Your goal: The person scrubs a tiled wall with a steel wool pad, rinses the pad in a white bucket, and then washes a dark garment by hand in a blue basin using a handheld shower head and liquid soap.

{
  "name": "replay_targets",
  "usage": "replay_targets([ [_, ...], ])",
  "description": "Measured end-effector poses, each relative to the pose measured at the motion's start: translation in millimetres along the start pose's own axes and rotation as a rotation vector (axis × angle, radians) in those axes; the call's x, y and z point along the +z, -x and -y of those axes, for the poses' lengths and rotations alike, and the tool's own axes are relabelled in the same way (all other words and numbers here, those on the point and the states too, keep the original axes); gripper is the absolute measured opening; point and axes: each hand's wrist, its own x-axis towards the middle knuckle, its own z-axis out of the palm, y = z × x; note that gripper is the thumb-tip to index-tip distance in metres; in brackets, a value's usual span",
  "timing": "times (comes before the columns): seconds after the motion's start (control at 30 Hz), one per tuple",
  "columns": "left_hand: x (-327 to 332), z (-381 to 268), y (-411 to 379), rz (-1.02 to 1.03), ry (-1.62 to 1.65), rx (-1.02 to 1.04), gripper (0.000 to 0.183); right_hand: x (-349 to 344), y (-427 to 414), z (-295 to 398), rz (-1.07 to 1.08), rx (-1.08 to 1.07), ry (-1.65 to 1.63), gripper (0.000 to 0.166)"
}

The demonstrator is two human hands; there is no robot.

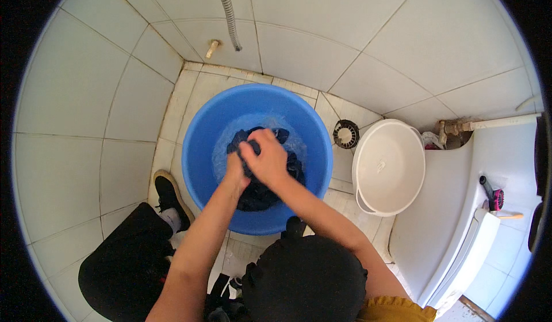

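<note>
A large round blue plastic basin (202,158) stands on the tiled floor before me, with some water in it. Dark wet cloth (258,196), apparently a garment, lies bunched in the water. Both my hands are close together over the basin's middle. My left hand (236,166) grips a fold of this cloth, its fingers mostly hidden behind the fabric and the other hand. Pressed against the same fold, my right hand (268,156) has its thumb and fingers closed around the cloth.
To the right, a white oval plastic tub (388,166) leans beside a white fixture (435,192) with a hairbrush (496,199) on it. A round floor drain (346,134) lies near the basin. A metal hose (228,13) hangs above a wall pipe (212,48). My shoe (170,197) is at left.
</note>
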Motion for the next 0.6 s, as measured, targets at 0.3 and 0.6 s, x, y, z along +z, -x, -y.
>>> replay_targets([
  [0.3, 52.8, -59.5, 44.2, -0.019, -0.826, 0.404, 0.027, -33.5, -32.8, -71.3, 0.443, 0.175, 0.123, 0.028],
  [0.6, 48.6, -84.8, 37.8, 0.258, -2.083, 0.88, 0.061, -69.6, -82.4, -10.2, 0.558, 0.543, -1.036, 0.049],
])
